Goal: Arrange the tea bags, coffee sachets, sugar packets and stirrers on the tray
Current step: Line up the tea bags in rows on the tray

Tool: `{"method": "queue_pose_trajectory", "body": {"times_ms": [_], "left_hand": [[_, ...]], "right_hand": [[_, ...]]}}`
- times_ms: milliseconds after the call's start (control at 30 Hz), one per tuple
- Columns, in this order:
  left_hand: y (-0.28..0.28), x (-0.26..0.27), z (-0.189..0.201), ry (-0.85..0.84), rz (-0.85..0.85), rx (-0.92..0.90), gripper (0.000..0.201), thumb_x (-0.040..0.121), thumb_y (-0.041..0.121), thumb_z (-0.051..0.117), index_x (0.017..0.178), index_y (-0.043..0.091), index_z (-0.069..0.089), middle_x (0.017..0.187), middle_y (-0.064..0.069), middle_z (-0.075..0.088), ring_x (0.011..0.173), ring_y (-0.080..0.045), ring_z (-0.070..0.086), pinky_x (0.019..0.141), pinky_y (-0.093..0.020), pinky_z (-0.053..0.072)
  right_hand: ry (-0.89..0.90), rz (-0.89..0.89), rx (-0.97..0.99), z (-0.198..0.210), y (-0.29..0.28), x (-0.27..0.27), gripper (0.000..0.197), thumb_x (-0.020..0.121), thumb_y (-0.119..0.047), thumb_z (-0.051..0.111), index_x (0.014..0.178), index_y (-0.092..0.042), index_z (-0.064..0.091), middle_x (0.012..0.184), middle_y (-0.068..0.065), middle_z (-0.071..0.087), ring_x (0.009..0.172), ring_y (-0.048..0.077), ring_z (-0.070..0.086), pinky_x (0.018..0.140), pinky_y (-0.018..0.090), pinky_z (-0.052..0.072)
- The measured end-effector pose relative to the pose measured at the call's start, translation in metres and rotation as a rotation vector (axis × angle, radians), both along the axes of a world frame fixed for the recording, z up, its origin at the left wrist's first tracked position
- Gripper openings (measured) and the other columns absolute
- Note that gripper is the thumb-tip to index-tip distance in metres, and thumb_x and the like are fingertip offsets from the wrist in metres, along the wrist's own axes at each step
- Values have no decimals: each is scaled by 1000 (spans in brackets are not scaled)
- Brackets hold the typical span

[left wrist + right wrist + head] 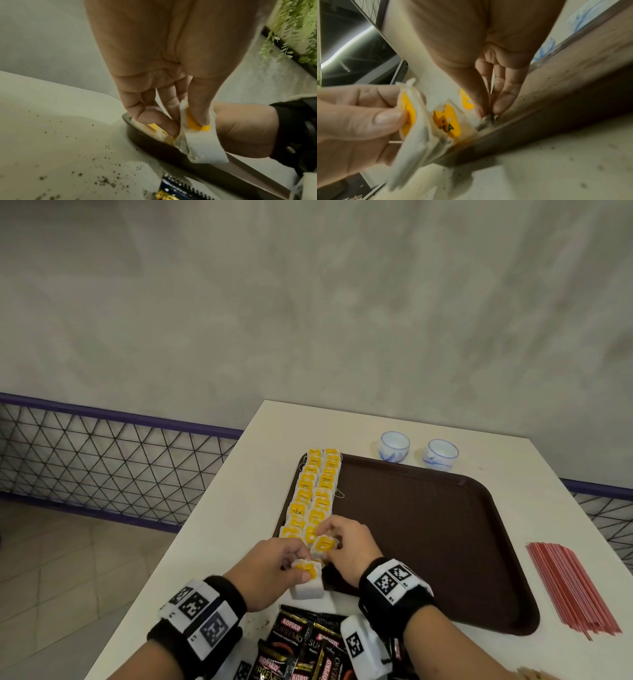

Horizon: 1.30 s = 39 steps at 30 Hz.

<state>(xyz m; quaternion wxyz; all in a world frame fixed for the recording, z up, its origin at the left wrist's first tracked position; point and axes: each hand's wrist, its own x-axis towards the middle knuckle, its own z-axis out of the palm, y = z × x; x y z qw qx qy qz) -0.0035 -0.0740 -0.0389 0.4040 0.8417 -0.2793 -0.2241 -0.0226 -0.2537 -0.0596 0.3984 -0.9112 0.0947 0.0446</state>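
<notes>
Our left hand [274, 568] pinches a small stack of tea bags [307, 577] just off the near-left corner of the tray [445, 542]. Our right hand [346, 546] pinches one tea bag [323, 544] at the near end of the two yellow rows [315, 491] — we should lay it flat, label up, overlapping its neighbour evenly. Coffee sachets [298, 642] and stirrers [572, 590] wait on the surface [239, 508].
</notes>
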Motion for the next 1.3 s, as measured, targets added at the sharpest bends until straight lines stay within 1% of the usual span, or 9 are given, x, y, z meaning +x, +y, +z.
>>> {"method": "queue_pose_trajectory", "body": {"times_ms": [167, 300, 467, 567, 667, 800, 933, 1100, 1300], "left_hand": [[-5, 1, 0, -43, 67, -6, 13, 82, 18, 70, 77, 24, 60, 64, 9, 51, 59, -3, 47, 58, -14, 39], [-13, 0, 1, -71, 162, -38, 17, 80, 13, 72, 76, 23, 59, 69, 11, 49, 53, 1, 47, 51, -8, 38], [-18, 6, -4, -59, 207, 8, 29, 75, 12, 76, 75, 30, 54, 99, 6, 52, 80, -11, 58, 73, -21, 52], [-23, 8, -5, -57, 191, 73, 25, 73, 10, 77, 84, 22, 58, 105, 5, 52, 91, -18, 61, 85, -28, 53], [-27, 10, -8, -102, 178, 128, 26, 73, 12, 77, 96, 15, 65, 105, 4, 53, 93, -16, 59, 87, -27, 51], [-24, 11, -9, -94, 175, 125, 22, 71, 12, 78, 90, 15, 67, 102, 5, 57, 87, -14, 61, 82, -30, 54], [-19, 8, -8, -57, 198, 61, 21, 67, 8, 80, 79, 17, 65, 91, 4, 61, 79, -14, 65, 72, -31, 58], [-10, 2, -5, -95, 165, -8, 22, 65, 7, 81, 66, 21, 63, 86, 5, 63, 79, -14, 63, 73, -23, 53], [2, -3, -3, -30, 132, -106, 27, 63, 7, 84, 59, 26, 65, 90, 5, 63, 82, -11, 63, 77, -30, 56]], "right_hand": [[29, 60, -9, 4, -1, 4, 39, 76, -3, 69, 85, -39, 58, 99, 4, 66, 84, 16, 62, 73, 26, 53], [28, 30, 124, 5, -2, -1, 39, 77, 4, 64, 96, -30, 59, 89, 5, 65, 70, 15, 58, 72, 33, 55], [18, 17, 270, 6, -13, -15, 54, 83, 12, 45, 112, -33, 53, 93, 0, 61, 82, 16, 61, 80, 36, 56], [-1, 33, 282, 7, -17, -23, 54, 81, 11, 44, 101, -38, 55, 99, -2, 60, 80, 17, 63, 77, 33, 56], [1, 41, 201, 7, -14, -25, 40, 85, 2, 55, 86, -38, 58, 101, -6, 61, 74, 17, 63, 73, 32, 55], [2, 69, 118, 4, -2, -20, 35, 90, -11, 61, 81, -45, 56, 106, -2, 60, 83, 21, 64, 78, 32, 54], [0, 74, 75, 1, 3, -16, 26, 91, -14, 61, 93, -40, 58, 108, -6, 50, 91, 14, 52, 91, 35, 50], [-19, 44, 111, 0, 4, -14, 20, 98, -18, 51, 102, -32, 65, 98, -11, 48, 102, 18, 57, 93, 38, 49], [-19, 59, 51, 1, 4, -13, 29, 86, -25, 69, 115, -25, 64, 107, -6, 47, 88, 10, 45, 82, 22, 38]]}}
